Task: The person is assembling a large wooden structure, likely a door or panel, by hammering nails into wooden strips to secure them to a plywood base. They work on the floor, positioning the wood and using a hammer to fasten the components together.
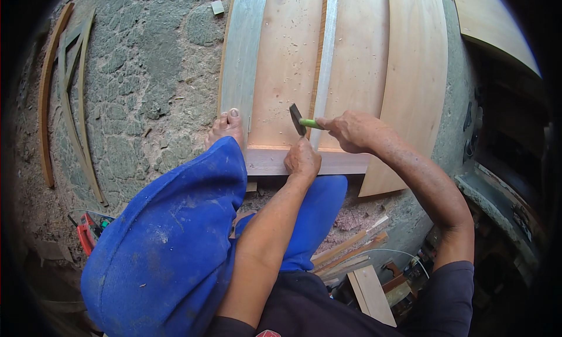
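My right hand grips the green handle of a hammer, its dark head just above my left hand. My left hand is closed at the near end of a wooden framed panel; whatever its fingers pinch is hidden under the hammer. Beneath the hands, a pale centre strip meets the panel's near crosspiece. Wood chips are scattered over the panel. My bare foot rests against its left side piece.
A wide board lies along the panel's right side. On the rough floor to the left are long wooden strips and a red object. Wood offcuts lie to my right, below another board at the far right.
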A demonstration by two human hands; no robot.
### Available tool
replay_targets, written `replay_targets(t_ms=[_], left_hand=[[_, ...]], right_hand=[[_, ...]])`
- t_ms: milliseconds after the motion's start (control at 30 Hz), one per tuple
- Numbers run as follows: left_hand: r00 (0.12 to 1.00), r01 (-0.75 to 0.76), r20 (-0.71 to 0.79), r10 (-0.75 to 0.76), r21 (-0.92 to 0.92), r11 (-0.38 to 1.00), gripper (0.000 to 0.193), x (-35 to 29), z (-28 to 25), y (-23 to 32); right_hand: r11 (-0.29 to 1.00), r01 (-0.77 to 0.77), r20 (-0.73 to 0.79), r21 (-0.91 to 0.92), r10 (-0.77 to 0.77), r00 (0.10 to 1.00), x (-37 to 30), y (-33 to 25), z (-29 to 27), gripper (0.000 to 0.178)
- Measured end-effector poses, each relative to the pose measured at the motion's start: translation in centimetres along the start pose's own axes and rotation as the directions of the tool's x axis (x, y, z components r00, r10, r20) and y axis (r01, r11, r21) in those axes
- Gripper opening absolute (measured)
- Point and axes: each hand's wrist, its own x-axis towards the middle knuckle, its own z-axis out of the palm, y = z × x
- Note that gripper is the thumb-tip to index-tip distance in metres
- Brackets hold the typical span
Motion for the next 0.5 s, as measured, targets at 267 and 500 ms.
replay_targets(t_ms=[267, 500], left_hand=[[1.0, -0.015, -0.003, 0.015, 0.033, 0.999, 0.021, 0.1, 0.2, -0.2], [0.988, -0.008, -0.152, -0.02, -0.182, 0.983, 0.022, -1.7, 1.3, -2.3]], right_hand=[[0.988, -0.074, -0.254, 0.133, 0.106, 0.962, 0.3, 0.1, -0.1, 0.045], [0.986, -0.061, -0.212, 0.158, 0.094, 0.973, 0.0, 0.5, -0.2, 0.045]])
